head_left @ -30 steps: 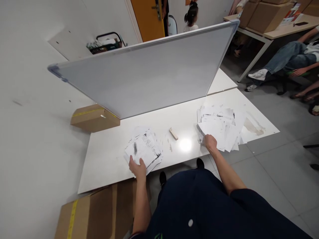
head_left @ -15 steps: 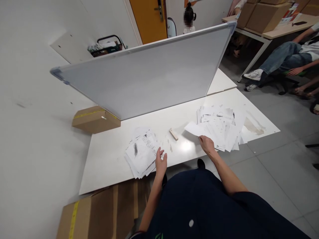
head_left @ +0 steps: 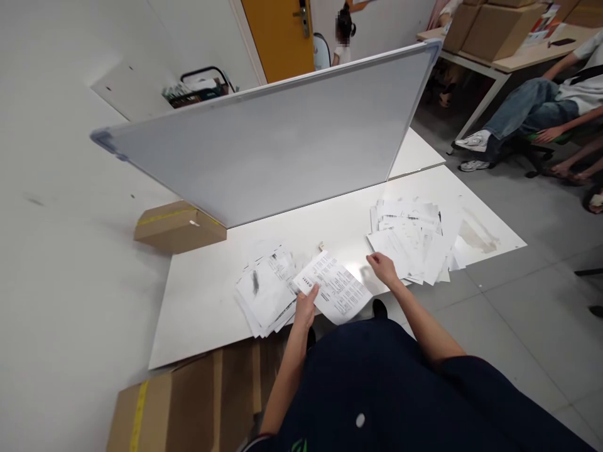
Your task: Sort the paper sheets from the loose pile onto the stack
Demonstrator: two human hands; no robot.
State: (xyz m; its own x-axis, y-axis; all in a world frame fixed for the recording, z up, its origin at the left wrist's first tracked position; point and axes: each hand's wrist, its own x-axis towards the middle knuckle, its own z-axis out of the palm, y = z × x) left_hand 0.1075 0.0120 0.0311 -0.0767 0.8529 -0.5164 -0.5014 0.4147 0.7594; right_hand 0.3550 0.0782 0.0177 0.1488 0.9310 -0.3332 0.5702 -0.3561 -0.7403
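My left hand grips one printed sheet of paper by its near left edge, holding it just above the low white table. Left of it lies a fanned pile of printed sheets. My right hand hovers between the held sheet and a second, larger pile of papers on the right, its fingers loosely apart and holding nothing. A small wooden block peeks out behind the held sheet.
A large whiteboard stands tilted on the table's far side. Cardboard boxes sit at the left and near my legs. A seated person's legs and a table with boxes are at the right; another person stands by the orange door.
My right hand lifted a sheet off the right pile and passed it left; my left hand left the left pile and took hold of it. My right hand has let go.
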